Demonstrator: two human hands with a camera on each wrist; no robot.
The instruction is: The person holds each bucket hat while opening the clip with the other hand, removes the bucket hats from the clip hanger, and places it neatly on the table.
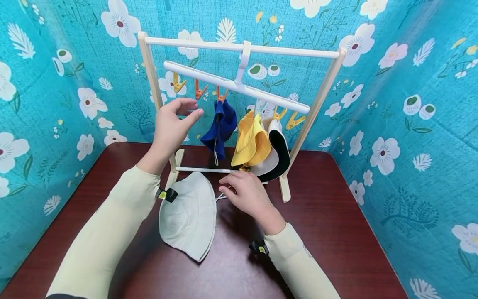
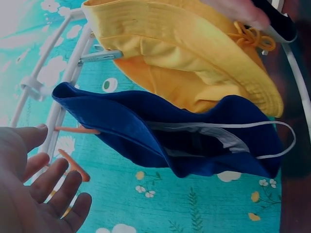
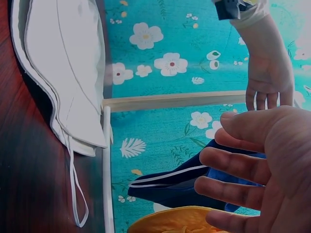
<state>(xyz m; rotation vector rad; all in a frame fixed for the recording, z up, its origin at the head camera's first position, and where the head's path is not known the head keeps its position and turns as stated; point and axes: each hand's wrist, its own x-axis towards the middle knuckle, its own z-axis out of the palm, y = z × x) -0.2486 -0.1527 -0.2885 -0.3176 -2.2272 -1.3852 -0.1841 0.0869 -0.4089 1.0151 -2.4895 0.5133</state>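
My left hand [image 1: 171,128] is raised beside the blue hat [image 1: 221,126], fingers loosely bent with nothing between them. An orange clip [image 1: 200,89] hangs just above its fingertips, and another orange clip [image 1: 221,95] holds the blue hat on a white hanger bar [image 1: 209,77]. My right hand [image 1: 248,194] is lower, below the yellow hat [image 1: 252,141], its fingers spread and holding nothing in the right wrist view. To its left, a pale bucket hat [image 1: 186,218] lies on the table with its cord loop [image 3: 77,194] sticking out.
A wooden rack [image 1: 315,104] with a white top rail [image 1: 291,50] carries the tilted hanger. A black-and-white hat [image 1: 281,149] hangs right of the yellow one. Yellow clips [image 1: 295,120] dangle at both hanger ends. Flowered cloth [image 1: 410,124] surrounds the dark red table [image 1: 336,232].
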